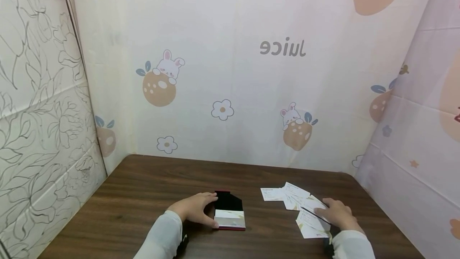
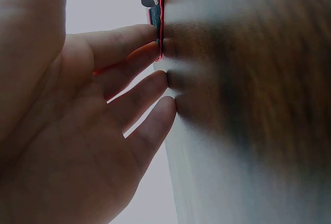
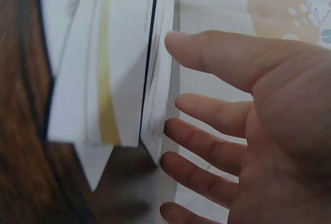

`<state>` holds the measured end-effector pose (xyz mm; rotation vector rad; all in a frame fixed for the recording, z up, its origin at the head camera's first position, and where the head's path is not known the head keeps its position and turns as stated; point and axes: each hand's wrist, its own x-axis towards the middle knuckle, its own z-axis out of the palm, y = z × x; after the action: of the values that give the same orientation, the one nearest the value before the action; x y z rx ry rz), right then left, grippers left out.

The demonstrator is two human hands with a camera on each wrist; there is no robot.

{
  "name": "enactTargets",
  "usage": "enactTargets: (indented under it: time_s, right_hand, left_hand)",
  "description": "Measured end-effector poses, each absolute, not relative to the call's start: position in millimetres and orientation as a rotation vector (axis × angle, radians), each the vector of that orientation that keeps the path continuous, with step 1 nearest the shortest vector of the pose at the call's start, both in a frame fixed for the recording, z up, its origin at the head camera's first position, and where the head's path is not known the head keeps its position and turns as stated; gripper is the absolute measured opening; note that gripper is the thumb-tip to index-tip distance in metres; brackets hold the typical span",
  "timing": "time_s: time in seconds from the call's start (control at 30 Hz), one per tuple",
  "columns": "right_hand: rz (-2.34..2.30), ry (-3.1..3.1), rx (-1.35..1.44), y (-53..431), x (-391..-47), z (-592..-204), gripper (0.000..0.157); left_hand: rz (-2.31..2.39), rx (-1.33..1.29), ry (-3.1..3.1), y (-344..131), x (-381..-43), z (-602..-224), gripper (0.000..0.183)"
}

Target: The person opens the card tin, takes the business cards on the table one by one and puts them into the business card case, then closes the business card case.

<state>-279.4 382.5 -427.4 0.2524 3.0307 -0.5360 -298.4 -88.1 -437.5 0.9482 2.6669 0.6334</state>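
A card holder with a black lining and red edge lies with its flap folded back on the table, a pale card and a silvery panel in its lower half. My left hand touches its left side, thumb at the lower corner and index finger near the upper one. In the left wrist view, straight fingers meet the holder's red edge and the table. White business cards with gold curves spread at the right, overlapping. My right hand rests over their right edge, fingers loosely extended in the right wrist view.
The brown wooden table ends at a printed cloth wall behind. More cloth hangs at the left side and right side. A separate-looking card forms the spread's left end.
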Motion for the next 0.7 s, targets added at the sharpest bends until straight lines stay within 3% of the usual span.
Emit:
enactTargets:
  time_s: [0.7]
  right_hand:
    - [-0.617, 3.137, 0.245, 386.1, -281.8, -433.7, 0.066]
  left_hand:
    - [0.644, 0.948, 2.670, -87.3, -295.4, -434.4, 0.089]
